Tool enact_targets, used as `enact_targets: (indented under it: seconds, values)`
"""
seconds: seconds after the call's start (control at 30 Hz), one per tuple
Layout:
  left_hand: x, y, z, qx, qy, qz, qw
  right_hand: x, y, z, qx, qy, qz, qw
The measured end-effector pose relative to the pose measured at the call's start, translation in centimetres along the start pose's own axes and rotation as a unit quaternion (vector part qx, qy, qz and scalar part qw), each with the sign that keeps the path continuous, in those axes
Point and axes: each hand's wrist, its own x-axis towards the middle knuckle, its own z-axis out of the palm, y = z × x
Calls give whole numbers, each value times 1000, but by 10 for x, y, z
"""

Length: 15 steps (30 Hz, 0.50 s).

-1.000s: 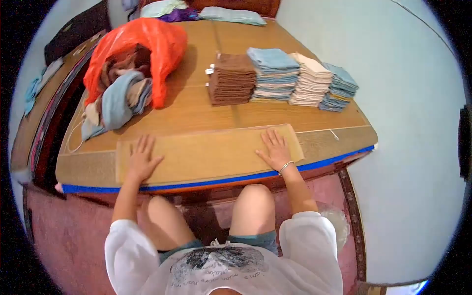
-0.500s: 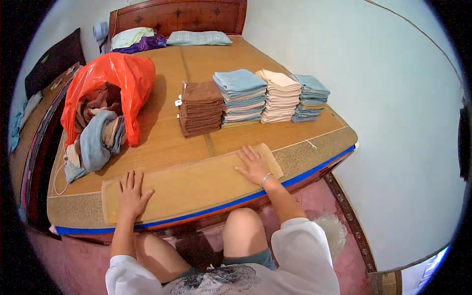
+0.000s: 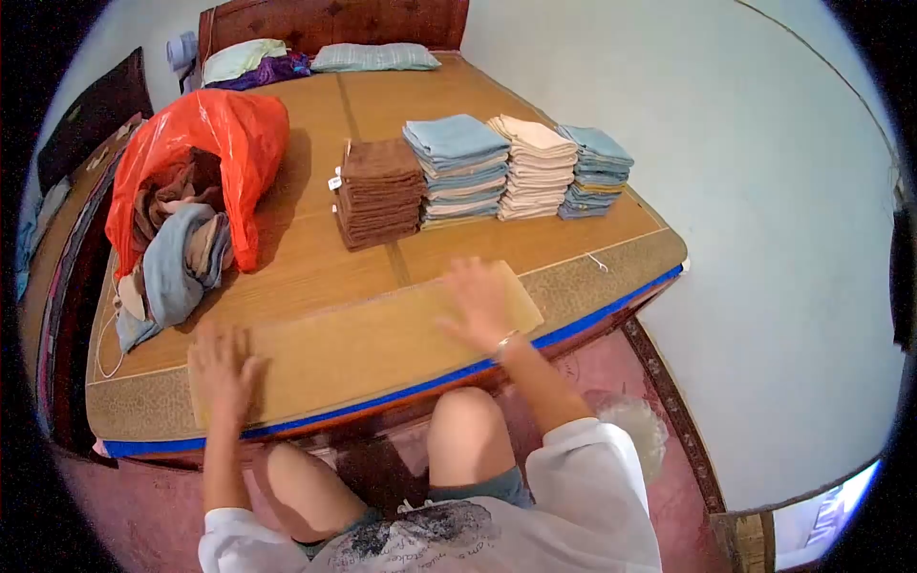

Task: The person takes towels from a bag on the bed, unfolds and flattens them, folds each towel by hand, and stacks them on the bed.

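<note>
A long tan towel (image 3: 349, 358) is spread flat along the near edge of the bed. Over its left end lies my left hand (image 3: 223, 371), fingers spread and slightly blurred. My right hand (image 3: 478, 304), with a bracelet at the wrist, rests open near the towel's right end, also blurred. Neither hand grips anything. Beyond the towel stand neat stacks of folded towels: a brown stack (image 3: 380, 196), a blue-topped stack (image 3: 457, 172), a cream stack (image 3: 535, 170) and another bluish stack (image 3: 594, 174).
A red plastic bag (image 3: 253, 143) lies open at the left, with crumpled blue and brown towels (image 3: 177, 277) spilling out. Pillows (image 3: 375, 57) lie by the wooden headboard (image 3: 334, 24). A white wall (image 3: 764, 239) borders the bed's right side. A white cord (image 3: 597, 262) lies near the edge.
My left hand has slid left toward the towel's end, and my right hand has shifted slightly left and up across it. The view has moved slightly; the stacks and bag stay put.
</note>
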Motion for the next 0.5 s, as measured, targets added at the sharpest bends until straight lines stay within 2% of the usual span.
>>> enact_targets:
  seconds: [0.07, 0.1, 0.17, 0.33, 0.43, 0.5]
  values:
    - [0, 43, 3, -58, -63, 75, 994, -1, -47, 20, 35, -36, -77, 996]
    - [-3, 59, 6, -57, -65, 76, 993, -4, -63, 29, 52, -66, -110, 990]
    - [-6, 79, 11, -60, -103, 160, 980, -4, -66, 36, 59, -91, -108, 988]
    - [-9, 35, 21, -39, -113, 111, 987, -11, -20, 25, 41, -148, -54, 987]
    - [-12, -3, 18, -24, -96, 67, 993, -17, 19, 24, 38, -114, -8, 993]
    - [-15, -27, 19, -19, -77, 42, 996, -20, 47, 38, 0, -96, 71, 993]
